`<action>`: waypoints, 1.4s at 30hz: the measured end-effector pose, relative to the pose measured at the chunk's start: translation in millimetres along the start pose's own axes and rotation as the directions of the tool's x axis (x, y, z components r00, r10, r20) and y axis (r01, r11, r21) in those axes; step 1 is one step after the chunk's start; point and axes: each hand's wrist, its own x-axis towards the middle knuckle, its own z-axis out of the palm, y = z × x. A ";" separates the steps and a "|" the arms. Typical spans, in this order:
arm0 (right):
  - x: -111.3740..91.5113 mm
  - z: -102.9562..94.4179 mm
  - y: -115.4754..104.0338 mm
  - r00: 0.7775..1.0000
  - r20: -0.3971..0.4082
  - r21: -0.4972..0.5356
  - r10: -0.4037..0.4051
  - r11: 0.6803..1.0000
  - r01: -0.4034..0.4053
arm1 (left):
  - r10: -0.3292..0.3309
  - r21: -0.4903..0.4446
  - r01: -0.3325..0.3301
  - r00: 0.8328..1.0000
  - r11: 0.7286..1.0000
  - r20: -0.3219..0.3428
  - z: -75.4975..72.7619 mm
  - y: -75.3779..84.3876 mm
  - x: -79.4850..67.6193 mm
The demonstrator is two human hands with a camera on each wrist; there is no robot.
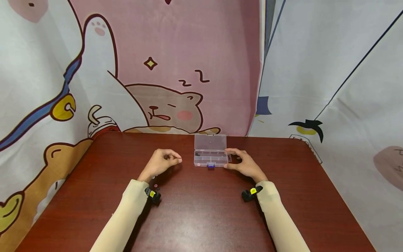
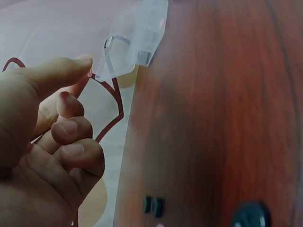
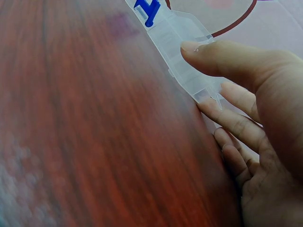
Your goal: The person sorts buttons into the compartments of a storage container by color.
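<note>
A clear plastic compartment box (image 1: pixel 211 158) sits on the table with its lid (image 1: pixel 210 142) raised at the back and a blue latch (image 1: pixel 211 166) at its front. Dark bits (image 1: pixel 197 154) show in a back-left compartment. My right hand (image 1: pixel 244 165) holds the box's right end, thumb at the front corner and fingers at the side and back. To the left of the box, my left hand (image 1: pixel 161 162) pinches a tiny pink piece (image 2: pixel 90 73) between thumb and forefinger, its other fingers curled. What kind of piece it is, I cannot tell.
Small loose pieces, one pink (image 1: pixel 155 186) and others dark (image 2: pixel 153 205), lie on the brown table (image 1: pixel 201 210) near the left wrist. A cartoon-printed curtain (image 1: pixel 189 42) hangs along the table's back edge, behind the box.
</note>
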 end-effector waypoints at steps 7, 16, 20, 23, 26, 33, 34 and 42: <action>1.2 -1.0 0.7 1.000 0.007 0.006 -0.006 1.000 0.006 | 0.008 -0.025 -0.008 1.000 1.000 -0.016 11.6 6.5 11.3; 1.9 -0.1 2.9 1.000 0.004 0.001 -0.001 1.000 0.001 | 0.060 -0.038 -0.060 0.998 0.997 -0.012 27.1 12.6 25.0; 0.4 -0.8 2.6 1.000 0.005 0.010 0.001 1.000 -0.001 | 0.062 -0.045 -0.062 0.998 0.997 -0.004 32.4 16.0 28.7; -0.4 -1.4 3.1 1.000 0.002 0.010 -0.001 1.000 0.001 | 0.062 -0.047 -0.061 0.998 0.997 0.009 36.2 18.5 30.8; -0.3 -1.4 3.9 1.000 -0.002 0.000 -0.002 1.000 0.002 | 0.066 -0.050 -0.065 0.998 0.997 0.018 40.0 20.6 32.4; 0.4 -0.6 3.7 1.000 0.002 0.000 -0.001 1.000 0.001 | 0.062 -0.052 -0.061 0.998 0.997 0.031 47.7 22.6 35.8; 0.4 -0.6 3.6 1.000 0.002 0.001 0.000 1.000 0.000 | 0.063 -0.051 -0.061 0.998 0.997 0.030 48.4 22.7 36.4; 1.1 0.0 4.3 1.000 0.003 0.000 0.001 1.000 -0.001 | 0.058 -0.048 -0.057 0.998 0.997 0.026 48.9 25.0 38.7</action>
